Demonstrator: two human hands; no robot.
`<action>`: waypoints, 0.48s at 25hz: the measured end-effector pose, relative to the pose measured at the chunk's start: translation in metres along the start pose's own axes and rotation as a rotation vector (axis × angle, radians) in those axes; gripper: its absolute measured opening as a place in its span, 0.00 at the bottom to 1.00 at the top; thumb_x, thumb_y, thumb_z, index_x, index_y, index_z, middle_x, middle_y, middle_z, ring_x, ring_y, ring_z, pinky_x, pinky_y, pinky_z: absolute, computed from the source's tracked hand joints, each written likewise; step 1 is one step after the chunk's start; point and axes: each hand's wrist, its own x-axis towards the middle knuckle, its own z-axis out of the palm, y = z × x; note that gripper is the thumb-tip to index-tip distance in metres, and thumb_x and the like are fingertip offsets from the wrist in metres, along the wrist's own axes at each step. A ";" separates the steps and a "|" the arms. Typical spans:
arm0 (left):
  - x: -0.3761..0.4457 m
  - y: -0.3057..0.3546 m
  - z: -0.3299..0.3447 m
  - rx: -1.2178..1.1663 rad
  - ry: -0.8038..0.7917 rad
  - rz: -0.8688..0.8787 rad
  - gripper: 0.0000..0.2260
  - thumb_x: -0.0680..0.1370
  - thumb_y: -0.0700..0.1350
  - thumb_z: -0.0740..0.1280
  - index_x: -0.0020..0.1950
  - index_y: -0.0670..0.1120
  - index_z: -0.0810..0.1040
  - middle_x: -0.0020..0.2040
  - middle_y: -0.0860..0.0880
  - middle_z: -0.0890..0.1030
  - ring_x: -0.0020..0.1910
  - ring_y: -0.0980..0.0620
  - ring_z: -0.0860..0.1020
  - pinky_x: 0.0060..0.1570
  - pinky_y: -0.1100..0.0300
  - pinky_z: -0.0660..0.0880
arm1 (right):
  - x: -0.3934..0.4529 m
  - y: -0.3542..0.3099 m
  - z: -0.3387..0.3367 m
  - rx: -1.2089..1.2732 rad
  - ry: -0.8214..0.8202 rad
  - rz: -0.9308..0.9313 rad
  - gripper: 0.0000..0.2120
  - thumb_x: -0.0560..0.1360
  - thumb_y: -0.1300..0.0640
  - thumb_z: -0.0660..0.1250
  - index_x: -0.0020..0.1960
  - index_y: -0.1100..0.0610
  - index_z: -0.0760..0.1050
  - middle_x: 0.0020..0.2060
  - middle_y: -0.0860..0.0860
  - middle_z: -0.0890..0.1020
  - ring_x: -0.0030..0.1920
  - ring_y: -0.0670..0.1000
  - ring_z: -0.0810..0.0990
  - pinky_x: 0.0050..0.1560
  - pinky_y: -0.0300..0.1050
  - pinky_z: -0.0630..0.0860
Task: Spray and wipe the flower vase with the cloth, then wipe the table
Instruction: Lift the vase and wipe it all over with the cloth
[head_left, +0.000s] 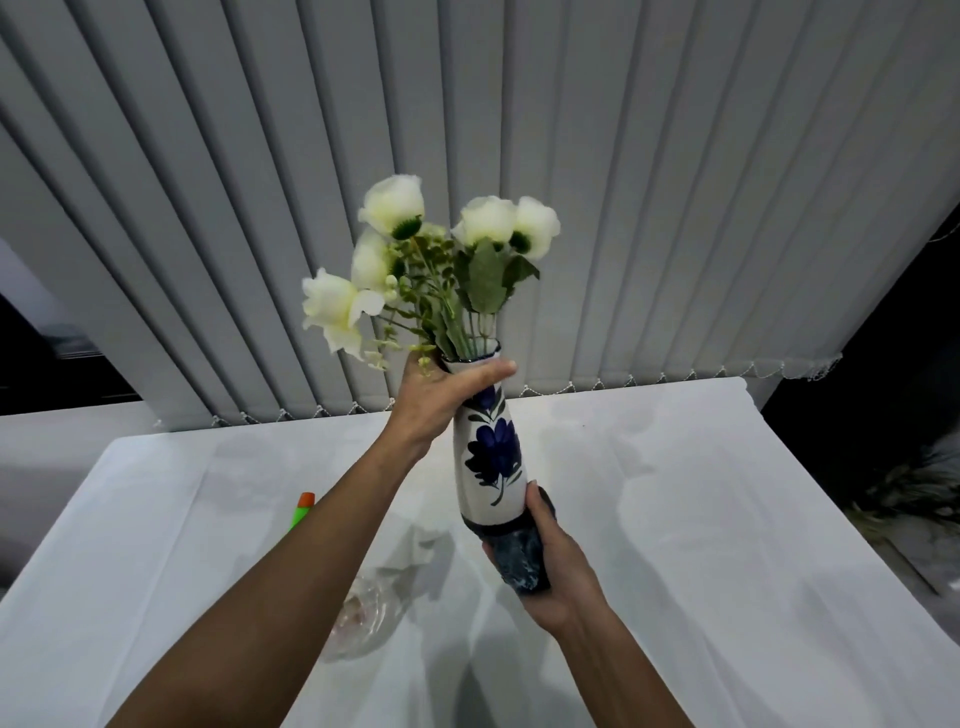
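A white flower vase (488, 457) with a blue flower pattern is lifted off the table and tilted. White artificial flowers (415, 260) with green leaves stick out of its mouth. My left hand (441, 400) grips the neck just below the rim. My right hand (556, 566) holds a dark blue cloth (519, 556) pressed around the vase's base. The spray bottle (302, 509) lies on the table at the left; only its green and orange tip shows beyond my left forearm.
The table (701, 519) is covered with a white cloth. A clear glass object (363, 618) sits on it under my left forearm. Grey vertical blinds (623, 182) hang behind the table. A dark plant (914, 493) stands at the right.
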 end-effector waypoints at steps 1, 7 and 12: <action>0.000 -0.002 0.000 0.038 -0.023 -0.012 0.11 0.66 0.39 0.80 0.42 0.51 0.82 0.34 0.61 0.85 0.37 0.67 0.82 0.37 0.73 0.75 | 0.005 0.001 -0.005 -0.006 0.044 -0.025 0.23 0.70 0.50 0.73 0.61 0.60 0.79 0.54 0.58 0.86 0.55 0.60 0.84 0.45 0.48 0.84; -0.005 -0.034 0.001 0.104 0.072 -0.089 0.19 0.61 0.42 0.84 0.47 0.52 0.83 0.46 0.58 0.84 0.46 0.65 0.82 0.50 0.69 0.78 | 0.032 -0.006 -0.033 -0.317 0.398 -0.250 0.15 0.67 0.56 0.80 0.49 0.61 0.80 0.44 0.58 0.85 0.43 0.57 0.83 0.45 0.49 0.79; 0.001 -0.048 0.003 0.134 0.203 -0.100 0.19 0.61 0.46 0.84 0.45 0.56 0.81 0.47 0.58 0.84 0.50 0.60 0.82 0.56 0.63 0.77 | 0.060 -0.020 -0.064 -0.897 0.438 -0.488 0.17 0.74 0.45 0.72 0.57 0.53 0.76 0.48 0.50 0.81 0.52 0.55 0.81 0.48 0.45 0.71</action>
